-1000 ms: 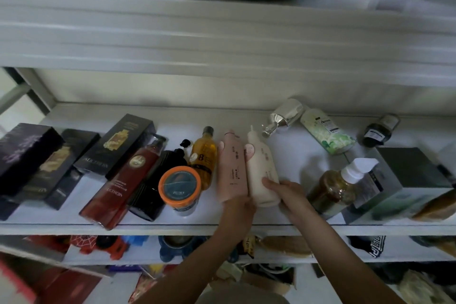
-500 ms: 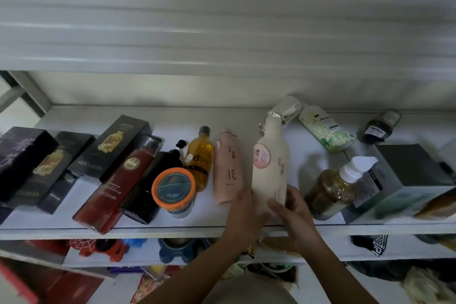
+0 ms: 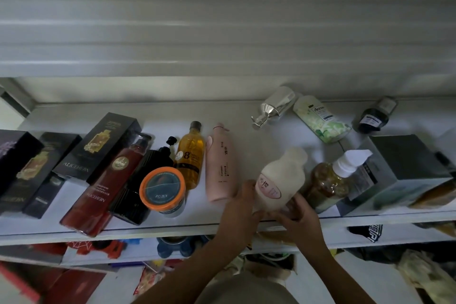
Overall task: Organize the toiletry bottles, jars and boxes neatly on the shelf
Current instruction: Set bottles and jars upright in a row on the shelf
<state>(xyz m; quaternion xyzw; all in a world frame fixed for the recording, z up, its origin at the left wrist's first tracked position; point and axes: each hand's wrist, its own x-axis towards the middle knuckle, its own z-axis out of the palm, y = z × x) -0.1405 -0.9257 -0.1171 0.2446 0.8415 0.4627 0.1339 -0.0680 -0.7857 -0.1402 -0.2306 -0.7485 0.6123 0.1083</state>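
A cream bottle (image 3: 281, 177) is raised off the white shelf (image 3: 172, 229) near its front edge, tilted with its cap up and to the right. My left hand (image 3: 240, 207) grips its lower left side and my right hand (image 3: 299, 217) grips its base from the right. A pink bottle (image 3: 220, 165) lies flat just left of it. Further left lie an amber bottle (image 3: 190, 158), an orange-lidded jar (image 3: 162, 189), a black pump bottle (image 3: 145, 180), a red bottle (image 3: 106, 187) and dark boxes (image 3: 96, 145).
Right of my hands lie a brown pump bottle (image 3: 328, 185) and a grey box (image 3: 399, 170). At the back right lie a silver pump bottle (image 3: 276, 106), a green-patterned bottle (image 3: 320, 121) and a small dark bottle (image 3: 375, 116). A lower shelf (image 3: 394, 239) holds clutter.
The cream bottle lay flat beside the pink one a second ago. Both hands have lifted it, tipped it upright and carried it right, away from the pink bottle.
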